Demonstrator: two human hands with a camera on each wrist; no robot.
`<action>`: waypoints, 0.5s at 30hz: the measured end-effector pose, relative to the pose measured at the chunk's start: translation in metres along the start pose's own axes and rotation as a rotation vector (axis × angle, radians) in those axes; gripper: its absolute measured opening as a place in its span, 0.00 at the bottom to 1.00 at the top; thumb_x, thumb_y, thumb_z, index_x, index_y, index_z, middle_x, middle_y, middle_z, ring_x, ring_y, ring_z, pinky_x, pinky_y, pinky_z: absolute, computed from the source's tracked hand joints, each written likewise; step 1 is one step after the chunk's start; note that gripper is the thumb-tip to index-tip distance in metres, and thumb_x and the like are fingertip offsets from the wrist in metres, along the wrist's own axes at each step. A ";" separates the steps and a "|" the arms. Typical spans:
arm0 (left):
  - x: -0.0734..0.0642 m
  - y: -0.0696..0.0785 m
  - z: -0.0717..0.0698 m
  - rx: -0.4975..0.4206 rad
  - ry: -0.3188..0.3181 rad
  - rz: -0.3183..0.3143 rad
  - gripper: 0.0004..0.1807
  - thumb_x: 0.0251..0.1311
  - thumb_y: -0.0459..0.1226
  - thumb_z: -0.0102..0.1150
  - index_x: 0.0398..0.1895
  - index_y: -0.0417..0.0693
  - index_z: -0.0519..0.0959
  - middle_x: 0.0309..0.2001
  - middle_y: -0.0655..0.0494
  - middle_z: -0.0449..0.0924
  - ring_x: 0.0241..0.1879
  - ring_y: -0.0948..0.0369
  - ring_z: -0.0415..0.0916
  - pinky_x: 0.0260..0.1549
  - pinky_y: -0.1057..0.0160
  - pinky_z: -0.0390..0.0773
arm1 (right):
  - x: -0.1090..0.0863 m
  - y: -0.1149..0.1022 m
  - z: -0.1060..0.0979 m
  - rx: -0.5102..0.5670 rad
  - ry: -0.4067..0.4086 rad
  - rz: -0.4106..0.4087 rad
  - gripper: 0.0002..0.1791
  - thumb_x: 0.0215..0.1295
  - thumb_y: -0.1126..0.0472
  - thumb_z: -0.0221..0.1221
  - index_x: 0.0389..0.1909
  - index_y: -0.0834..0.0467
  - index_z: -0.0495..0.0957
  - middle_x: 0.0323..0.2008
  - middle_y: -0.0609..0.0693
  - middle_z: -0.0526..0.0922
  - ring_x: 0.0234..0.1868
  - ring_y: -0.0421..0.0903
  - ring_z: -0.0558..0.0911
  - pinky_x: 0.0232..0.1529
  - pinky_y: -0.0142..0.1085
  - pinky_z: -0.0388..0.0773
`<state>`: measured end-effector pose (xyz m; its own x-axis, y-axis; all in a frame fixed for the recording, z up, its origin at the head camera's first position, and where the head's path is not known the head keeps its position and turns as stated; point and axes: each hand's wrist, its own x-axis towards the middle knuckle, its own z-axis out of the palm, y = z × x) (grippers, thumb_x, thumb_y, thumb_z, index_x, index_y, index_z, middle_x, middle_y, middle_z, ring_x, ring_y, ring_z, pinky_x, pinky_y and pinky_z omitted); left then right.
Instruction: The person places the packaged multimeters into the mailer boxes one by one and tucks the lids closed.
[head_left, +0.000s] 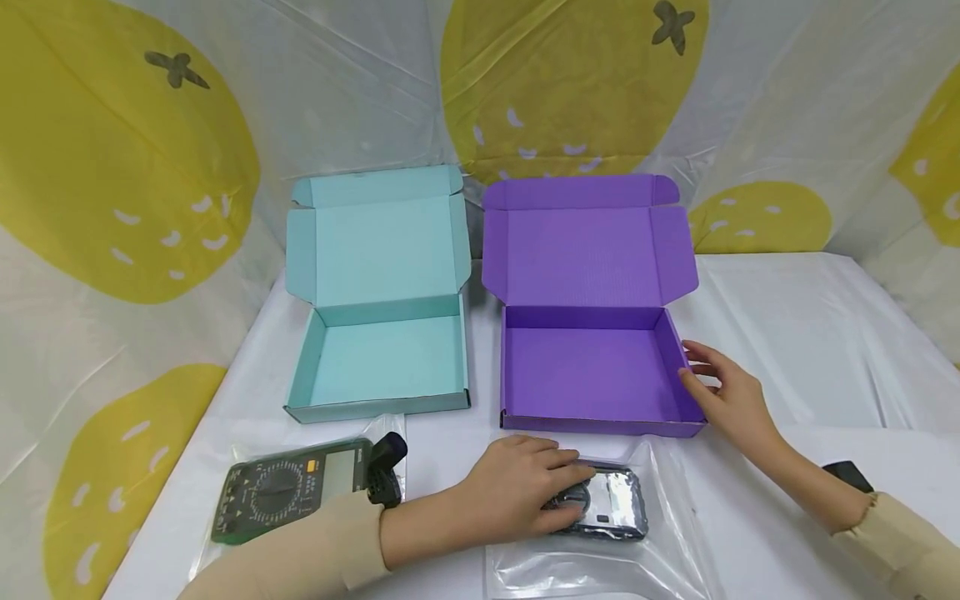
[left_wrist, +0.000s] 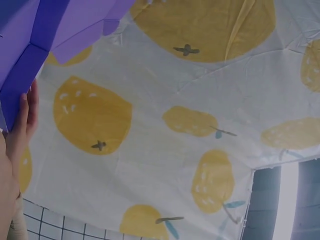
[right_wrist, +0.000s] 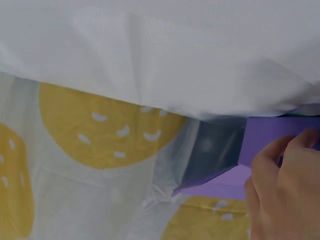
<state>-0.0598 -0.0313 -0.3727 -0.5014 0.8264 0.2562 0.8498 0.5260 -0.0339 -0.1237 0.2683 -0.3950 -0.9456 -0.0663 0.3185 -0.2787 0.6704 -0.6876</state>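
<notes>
My left hand point(head_left: 517, 492) lies over the left half of a black handheld device point(head_left: 617, 502) with a shiny grey panel, its fingers extended across it. This device is in a clear plastic bag point(head_left: 585, 568). At the right wall of the open purple box point(head_left: 585, 375), my right hand point(head_left: 738, 408) pinches the edge, thumb on the near side and fingers along the outer face. The right wrist view also shows that hand point(right_wrist: 285, 185) against the purple cardboard point(right_wrist: 265, 132). Left of my left forearm, a green multimeter point(head_left: 281, 492) with a round dial lies on another clear bag.
An open mint-green box point(head_left: 386, 362) stands left of the purple one, its lid raised. Both stand on a white-covered table point(head_left: 795, 333). Behind them hangs a white curtain point(head_left: 360, 92) printed with yellow fruit. A black wrist camera point(head_left: 386, 467) overlaps the multimeter's right end.
</notes>
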 end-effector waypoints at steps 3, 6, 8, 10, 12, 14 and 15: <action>-0.001 0.002 0.002 -0.006 -0.028 -0.012 0.28 0.53 0.64 0.48 0.54 0.66 0.74 0.50 0.67 0.78 0.48 0.68 0.75 0.35 0.70 0.77 | 0.000 0.001 0.000 -0.004 -0.009 0.031 0.21 0.62 0.61 0.54 0.56 0.63 0.70 0.49 0.56 0.77 0.39 0.13 0.67 0.32 0.12 0.68; -0.002 0.004 0.003 0.002 -0.071 -0.024 0.34 0.47 0.68 0.50 0.57 0.66 0.71 0.51 0.68 0.76 0.48 0.68 0.75 0.29 0.70 0.76 | 0.000 0.001 -0.001 -0.010 -0.021 0.054 0.21 0.62 0.60 0.55 0.56 0.63 0.70 0.48 0.56 0.78 0.38 0.13 0.67 0.31 0.13 0.68; -0.001 0.005 0.003 0.015 -0.092 -0.027 0.38 0.43 0.69 0.52 0.59 0.65 0.69 0.51 0.68 0.76 0.48 0.68 0.75 0.26 0.70 0.76 | 0.000 0.001 -0.001 -0.018 -0.032 0.069 0.22 0.62 0.60 0.55 0.56 0.63 0.70 0.48 0.61 0.77 0.37 0.12 0.66 0.31 0.13 0.68; 0.001 0.006 0.002 0.028 -0.113 -0.030 0.40 0.41 0.69 0.54 0.59 0.64 0.69 0.50 0.68 0.76 0.46 0.69 0.75 0.24 0.71 0.74 | 0.000 0.001 -0.001 -0.021 -0.043 0.082 0.22 0.62 0.60 0.54 0.56 0.64 0.70 0.48 0.64 0.77 0.37 0.12 0.66 0.30 0.13 0.67; 0.004 0.007 0.000 0.035 -0.145 -0.040 0.41 0.39 0.69 0.56 0.58 0.63 0.69 0.49 0.69 0.76 0.44 0.69 0.76 0.20 0.73 0.70 | 0.000 0.002 -0.001 -0.024 -0.048 0.090 0.22 0.62 0.59 0.54 0.56 0.64 0.70 0.48 0.65 0.77 0.36 0.11 0.65 0.30 0.14 0.67; 0.008 0.009 -0.002 0.036 -0.189 -0.057 0.40 0.37 0.68 0.58 0.57 0.63 0.70 0.47 0.71 0.76 0.39 0.70 0.77 0.15 0.72 0.65 | -0.001 0.002 -0.001 -0.030 -0.050 0.099 0.22 0.63 0.59 0.54 0.57 0.64 0.70 0.48 0.65 0.77 0.36 0.11 0.65 0.30 0.13 0.66; 0.010 0.010 -0.003 0.033 -0.210 -0.066 0.40 0.36 0.68 0.59 0.56 0.64 0.70 0.45 0.71 0.77 0.35 0.70 0.77 0.13 0.72 0.62 | -0.002 0.003 0.000 -0.031 -0.051 0.104 0.22 0.63 0.59 0.54 0.57 0.63 0.70 0.49 0.65 0.77 0.36 0.11 0.65 0.31 0.13 0.66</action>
<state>-0.0553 -0.0184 -0.3674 -0.5813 0.8120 0.0520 0.8101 0.5835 -0.0564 -0.1228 0.2705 -0.3976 -0.9766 -0.0325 0.2127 -0.1745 0.6981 -0.6944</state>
